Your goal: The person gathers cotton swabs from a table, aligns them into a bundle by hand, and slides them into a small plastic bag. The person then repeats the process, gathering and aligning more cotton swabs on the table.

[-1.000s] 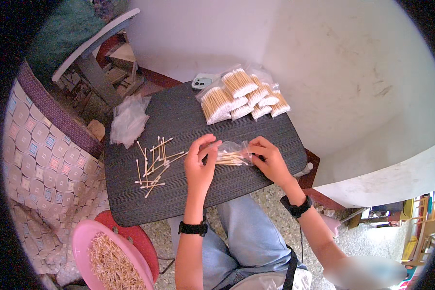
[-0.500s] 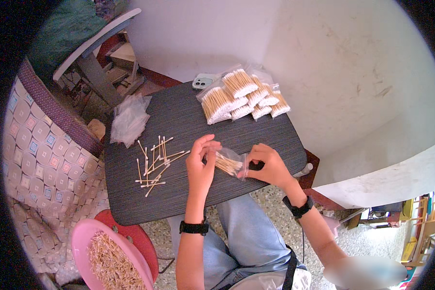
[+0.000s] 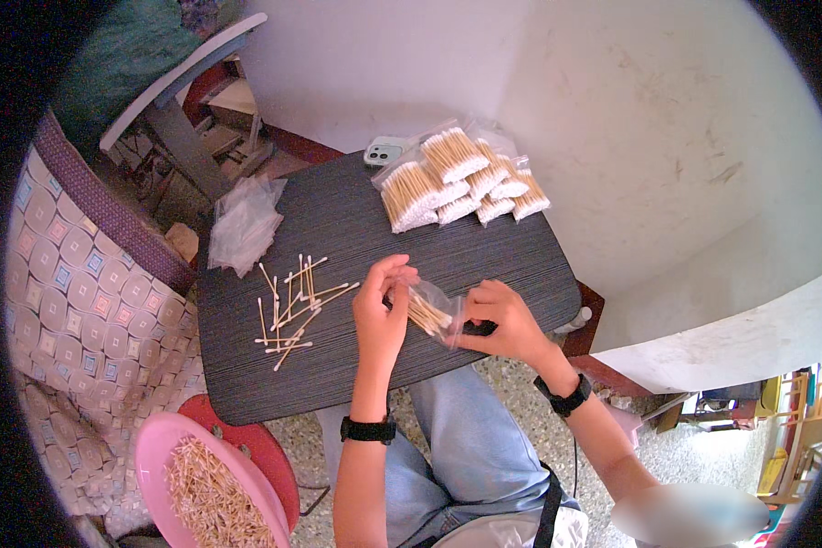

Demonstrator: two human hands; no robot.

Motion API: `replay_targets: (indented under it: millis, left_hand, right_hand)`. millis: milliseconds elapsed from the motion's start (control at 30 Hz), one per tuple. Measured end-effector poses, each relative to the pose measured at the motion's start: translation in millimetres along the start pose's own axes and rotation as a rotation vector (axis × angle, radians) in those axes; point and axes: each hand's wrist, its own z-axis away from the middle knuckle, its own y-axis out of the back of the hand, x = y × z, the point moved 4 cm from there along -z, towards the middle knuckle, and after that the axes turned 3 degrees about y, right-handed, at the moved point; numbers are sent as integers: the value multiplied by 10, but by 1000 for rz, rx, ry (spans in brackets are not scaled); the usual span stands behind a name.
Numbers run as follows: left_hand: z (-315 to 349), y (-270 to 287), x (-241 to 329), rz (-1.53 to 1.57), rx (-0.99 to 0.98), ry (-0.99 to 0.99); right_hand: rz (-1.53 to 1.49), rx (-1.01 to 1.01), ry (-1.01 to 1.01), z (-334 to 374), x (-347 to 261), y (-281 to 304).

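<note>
Over the near part of the dark table (image 3: 356,370), my left hand (image 3: 381,306) grips one end of a clear plastic bag (image 3: 438,301). A bundle of cotton swabs (image 3: 426,314) lies inside it. At the bag's other end, my right hand (image 3: 500,321) pinches the edge near its opening, thumb and fingers together. Several loose cotton swabs (image 3: 292,310) are scattered on the table left of my left hand. Filled bags of swabs (image 3: 420,194) form a pile at the table's far side.
Flat, see-through bags (image 3: 247,226) lie at the table's left edge. A phone (image 3: 385,152) rests behind the filled bags. Lower left, a pink basin (image 3: 155,466) full of swabs stands on a red stool (image 3: 269,457). A pale wall (image 3: 648,119) rises beyond the table.
My right hand has shifted slightly while still pinching the bag's edge, and the bag's end has tilted a little. My left hand keeps its hold almost unmoved.
</note>
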Motion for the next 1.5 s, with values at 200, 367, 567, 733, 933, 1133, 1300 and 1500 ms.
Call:
replay_targets:
  millis: [200,367,567,733,933,1133,1300,1500]
  left_hand:
    - [4,0,10,-19,-5,10]
    - [-6,-5,10,-16,30,-12]
    - [-3,3,10,-22,32,-19]
    - [4,0,2,-28,-14,25]
    - [3,12,-11,-39,37,-34]
    - [0,10,11,-89,43,-61]
    - [-4,10,-27,-82,42,-59]
    - [3,20,-7,-61,43,-55]
  right_hand:
    - [15,-84,4,-52,-80,-13]
    - [44,-41,-23,-59,-119,-7]
    - [98,22,-33,-31,-150,-41]
    - [74,72,-16,-14,-137,-80]
    - [80,65,-41,-39,-184,-73]
    - [77,46,-101,-73,-183,-68]
    - [97,43,-114,-60,-161,-93]
    - [83,68,-131,-46,-174,-85]
